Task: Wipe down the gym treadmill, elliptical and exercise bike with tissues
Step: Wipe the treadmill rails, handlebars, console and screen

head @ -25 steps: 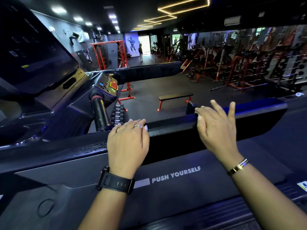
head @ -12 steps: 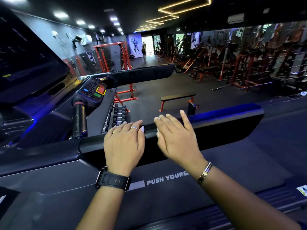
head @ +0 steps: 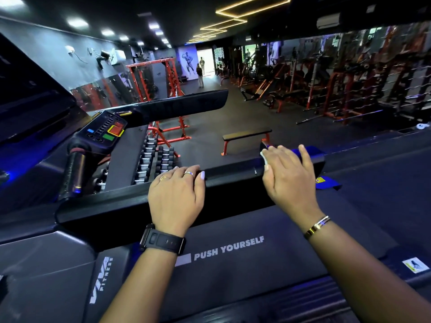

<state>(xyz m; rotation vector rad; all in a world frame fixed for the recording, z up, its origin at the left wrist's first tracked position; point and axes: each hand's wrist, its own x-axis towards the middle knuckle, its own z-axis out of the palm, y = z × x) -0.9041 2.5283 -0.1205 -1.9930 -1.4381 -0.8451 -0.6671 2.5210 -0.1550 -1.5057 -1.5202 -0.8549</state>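
I stand on a black treadmill, its deck cover (head: 245,229) printed "PUSH YOURSELF". My left hand (head: 176,199), with a black watch and rings, lies on the right handrail (head: 233,174), its fingers curled over the far edge. My right hand (head: 289,178), with a bracelet, presses a white tissue (head: 264,157) flat onto the same rail near its blue-lit end. Only an edge of the tissue shows beside my straight fingers.
The treadmill's control panel (head: 106,130) and a padded grip (head: 74,169) lie to the left, with the other handrail (head: 177,108) beyond. Past the rail are a dumbbell rack (head: 154,164), an orange-legged bench (head: 247,134) and weight machines (head: 338,89). Two people stand far off by the doorway.
My right hand slid left along the rail to beside my left hand, then back right towards the rail's end. My left hand stayed in place. The view shifted a little.
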